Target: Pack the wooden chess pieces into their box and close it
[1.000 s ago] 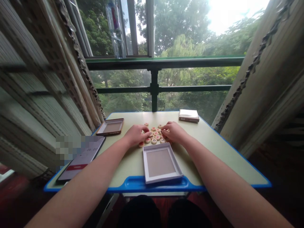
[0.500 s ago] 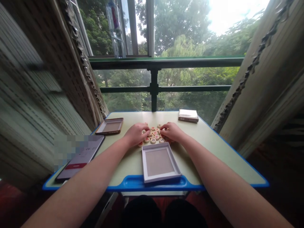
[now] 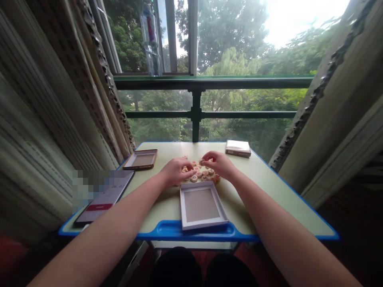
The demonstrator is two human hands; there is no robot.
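Several round wooden chess pieces [image 3: 201, 174] with red and dark markings lie clustered in the middle of the pale green table [image 3: 263, 183]. My left hand [image 3: 175, 170] rests curled over the cluster's left side, its fingertips pinched on a piece. My right hand [image 3: 217, 163] is raised slightly over the right side, thumb and forefinger pinching a small piece. Just in front of the pieces an empty white-rimmed box tray [image 3: 201, 205] sits at the near edge of the table.
A brown box lid [image 3: 140, 159] lies at the back left, a closed box [image 3: 238, 147] at the back right. A phone [image 3: 103, 197] lies on the near left corner. Curtains hang close on both sides; a green railing and window stand behind.
My right hand has lifted off the pieces and now pinches one above the cluster. My left hand has shifted slightly right. The view has tilted a little.
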